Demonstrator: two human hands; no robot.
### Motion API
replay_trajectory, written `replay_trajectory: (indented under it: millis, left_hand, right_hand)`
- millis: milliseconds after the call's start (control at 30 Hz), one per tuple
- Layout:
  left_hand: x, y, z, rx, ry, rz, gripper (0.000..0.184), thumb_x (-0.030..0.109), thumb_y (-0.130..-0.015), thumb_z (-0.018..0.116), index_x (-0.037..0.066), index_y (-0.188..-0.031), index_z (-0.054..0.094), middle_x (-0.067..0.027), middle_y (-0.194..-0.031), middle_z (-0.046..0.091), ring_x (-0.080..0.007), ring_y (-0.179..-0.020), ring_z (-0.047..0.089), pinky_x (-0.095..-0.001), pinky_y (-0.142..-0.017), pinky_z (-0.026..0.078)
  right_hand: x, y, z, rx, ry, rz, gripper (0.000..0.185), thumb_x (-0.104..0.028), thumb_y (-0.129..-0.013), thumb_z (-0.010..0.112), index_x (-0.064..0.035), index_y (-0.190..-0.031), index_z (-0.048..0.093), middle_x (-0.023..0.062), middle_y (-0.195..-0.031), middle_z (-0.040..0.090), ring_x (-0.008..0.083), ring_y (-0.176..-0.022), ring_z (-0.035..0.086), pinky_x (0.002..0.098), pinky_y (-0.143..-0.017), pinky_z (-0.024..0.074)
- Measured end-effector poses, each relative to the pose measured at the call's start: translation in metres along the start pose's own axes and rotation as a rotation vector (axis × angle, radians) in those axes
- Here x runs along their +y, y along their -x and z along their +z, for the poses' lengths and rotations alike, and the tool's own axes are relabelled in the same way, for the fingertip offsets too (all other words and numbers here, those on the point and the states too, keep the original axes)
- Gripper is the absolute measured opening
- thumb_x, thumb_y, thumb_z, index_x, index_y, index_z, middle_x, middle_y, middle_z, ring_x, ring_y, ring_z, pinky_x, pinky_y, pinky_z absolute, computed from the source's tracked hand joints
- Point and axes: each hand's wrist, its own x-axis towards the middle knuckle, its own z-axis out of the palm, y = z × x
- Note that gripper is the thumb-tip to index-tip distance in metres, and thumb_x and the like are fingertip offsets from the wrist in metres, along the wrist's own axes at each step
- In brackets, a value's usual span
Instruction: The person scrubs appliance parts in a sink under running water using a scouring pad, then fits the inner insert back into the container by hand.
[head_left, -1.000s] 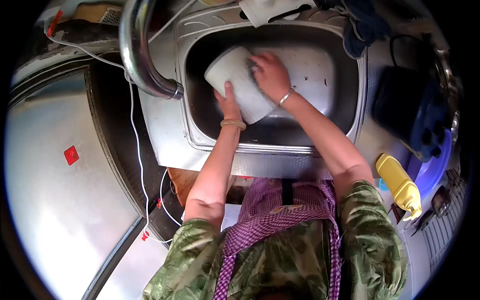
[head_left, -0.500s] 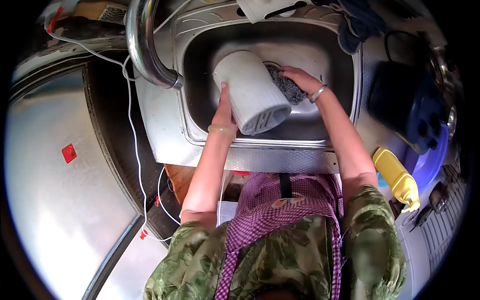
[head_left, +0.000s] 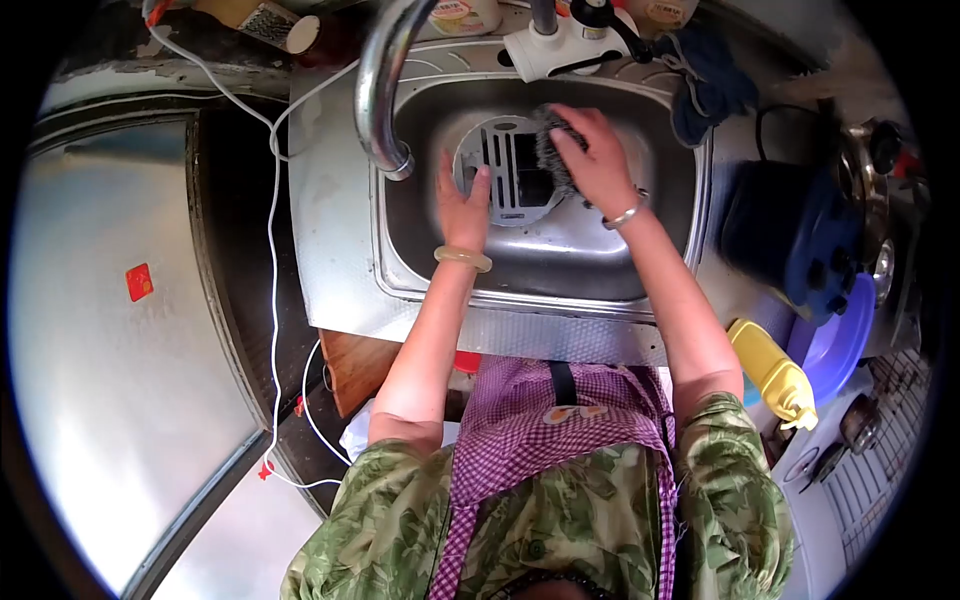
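A pale cylindrical holder [head_left: 512, 214] stands in the steel sink, its slotted round end facing the camera. My left hand [head_left: 464, 208] is against its left side, thumb over the edge and fingers on the outer wall. On the opposite side, my right hand [head_left: 597, 165] holds a dark grey scouring pad [head_left: 549, 150] at the holder's upper right edge. The palm side of my right hand is hidden.
A curved metal faucet [head_left: 375, 95] reaches over the sink's left rim [head_left: 383, 235]. Behind the sink is a white tap fitting [head_left: 562, 52]; blue gloves [head_left: 705, 80] hang at the back right. A yellow bottle [head_left: 770, 368] and purple basin [head_left: 838, 340] are at the right.
The holder has turned from lying sideways to showing its slotted end upward. My right hand and the pad have moved up to its edge. The view has shifted, showing more behind the sink.
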Motion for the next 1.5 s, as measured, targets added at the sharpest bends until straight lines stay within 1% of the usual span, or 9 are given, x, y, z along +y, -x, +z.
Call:
replay_trajectory:
  millis: [167,267,400,700,1000,1200,1333,1400,1500]
  left_hand:
    - [0.016,0.0,0.005,0.128,-0.288,0.39,0.084,0.023,-0.083,0.08,0.005,-0.153,0.037,-0.0238,-0.141,0.055,-0.032,-0.134,0.052,-0.0377,-0.112,0.038]
    - [0.01,0.002,0.018,0.125,-0.09,0.299,0.085,0.027,-0.08,0.081,0.003,-0.151,0.04,-0.0229,-0.129,0.06,-0.0414,-0.119,0.057,-0.0431,-0.105,0.044]
    - [0.013,0.007,0.034,0.129,0.171,0.219,0.067,0.021,-0.087,0.078,0.003,-0.145,0.049,-0.0204,-0.135,0.06,-0.0328,-0.124,0.058,-0.04,-0.106,0.043]
    - [0.013,0.006,0.043,0.122,0.468,0.082,0.04,0.012,-0.098,0.062,0.002,-0.136,0.056,-0.0171,-0.126,0.064,-0.0264,-0.116,0.06,-0.0351,-0.103,0.044]
    - [0.003,0.001,0.041,0.156,0.319,0.028,0.034,0.019,-0.104,0.051,0.002,-0.132,0.058,-0.0156,-0.122,0.066,-0.0255,-0.112,0.061,-0.0359,-0.101,0.045]
    - [-0.01,-0.003,0.055,0.166,0.637,-0.068,0.037,0.023,-0.104,0.051,0.002,-0.133,0.059,-0.0158,-0.126,0.064,-0.0245,-0.116,0.059,-0.0359,-0.103,0.043]
    - [0.003,0.006,0.051,0.157,0.491,-0.034,0.037,0.022,-0.103,0.052,0.001,-0.132,0.06,-0.016,-0.127,0.065,-0.0253,-0.117,0.06,-0.0357,-0.102,0.044]
    - [-0.002,0.005,0.056,0.197,0.468,-0.028,0.035,0.02,-0.103,0.054,0.001,-0.131,0.061,-0.0154,-0.126,0.065,-0.0243,-0.115,0.06,-0.0343,-0.102,0.044]
    - [-0.01,0.007,0.064,0.271,0.35,0.039,0.036,0.02,-0.099,0.056,0.003,-0.129,0.063,-0.0175,-0.129,0.064,-0.0349,-0.118,0.059,-0.0415,-0.104,0.043]
  right_hand:
    - [-0.023,-0.014,0.014,-0.147,0.26,-0.124,0.032,-0.015,-0.086,0.069,-0.0117,-0.119,0.069,0.0113,-0.112,0.061,0.0326,-0.101,0.06,0.0409,-0.087,0.0515]
    - [-0.029,0.024,0.004,-0.08,0.427,-0.219,0.033,-0.01,-0.085,0.068,-0.0086,-0.117,0.069,0.0138,-0.115,0.059,0.0343,-0.101,0.059,0.0418,-0.087,0.0517]
    - [-0.042,0.095,-0.02,-0.265,0.427,-0.238,0.034,-0.005,-0.083,0.067,-0.004,-0.117,0.068,0.0184,-0.116,0.057,0.0363,-0.1,0.059,0.0412,-0.088,0.0515]
    - [-0.028,0.088,-0.043,-0.122,0.168,0.011,0.03,-0.005,-0.089,0.062,-0.0024,-0.118,0.068,0.0183,-0.113,0.058,0.0341,-0.102,0.06,0.0379,-0.09,0.0495]
    - [-0.05,0.044,-0.035,0.049,0.248,-0.056,0.031,-0.012,-0.088,0.065,-0.0052,-0.119,0.067,0.0144,-0.11,0.062,0.0338,-0.103,0.06,0.0376,-0.092,0.0493]
    - [-0.06,0.013,0.034,-0.356,0.729,-0.349,0.029,-0.012,-0.083,0.068,-0.0073,-0.112,0.07,0.0089,-0.109,0.064,0.0323,-0.106,0.059,0.04,-0.084,0.0532]
    - [-0.07,0.048,-0.015,-0.607,0.309,-0.174,0.028,-0.007,-0.084,0.066,-0.0035,-0.111,0.069,0.0103,-0.103,0.065,0.033,-0.1,0.062,0.0401,-0.084,0.0521]
    - [-0.074,0.064,-0.055,-0.41,0.275,0.095,0.028,-0.008,-0.085,0.067,-0.0015,-0.113,0.068,0.0129,-0.104,0.066,0.0324,-0.098,0.064,0.0376,-0.087,0.051]
    - [-0.024,0.076,-0.1,-0.156,0.394,0.113,0.03,-0.009,-0.088,0.069,-0.0007,-0.117,0.067,0.0138,-0.108,0.067,0.0274,-0.099,0.065,0.0329,-0.091,0.0496]
